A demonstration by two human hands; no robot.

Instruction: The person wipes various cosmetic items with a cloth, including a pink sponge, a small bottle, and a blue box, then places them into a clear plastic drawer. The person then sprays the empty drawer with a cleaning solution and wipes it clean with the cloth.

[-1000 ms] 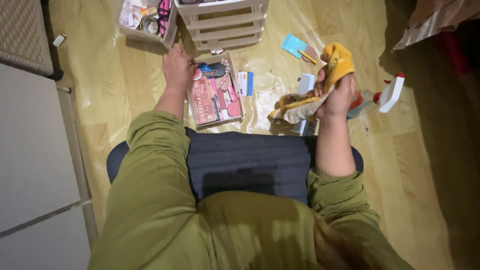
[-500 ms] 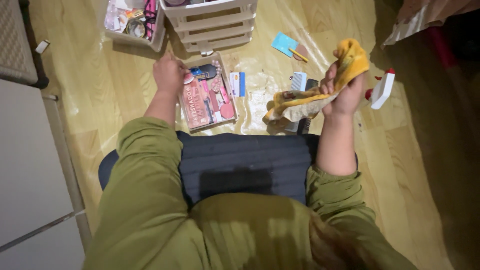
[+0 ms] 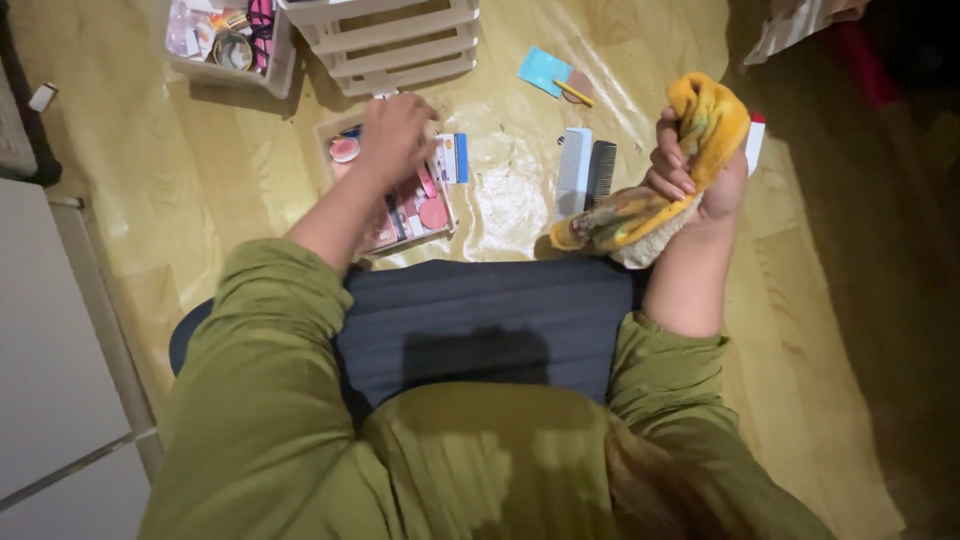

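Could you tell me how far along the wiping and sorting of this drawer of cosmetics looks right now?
Done: one drawer is out on the wet-looking floor, with combs beside it. In hand: the right hand grips a yellow cloth; the left hand reaches into the drawer. Left: cosmetics remain inside.

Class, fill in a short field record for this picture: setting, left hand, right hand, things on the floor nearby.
Setting: glossy yellow wood-look floor, seen from above by a seated person in olive sleeves.
Left hand: reaching into the shallow clear tray of pink cosmetics.
Right hand: raised, gripping a crumpled yellow cloth.
Nearby: two combs, one white, one dark; white plastic drawer unit; clear bin of small items; blue card.
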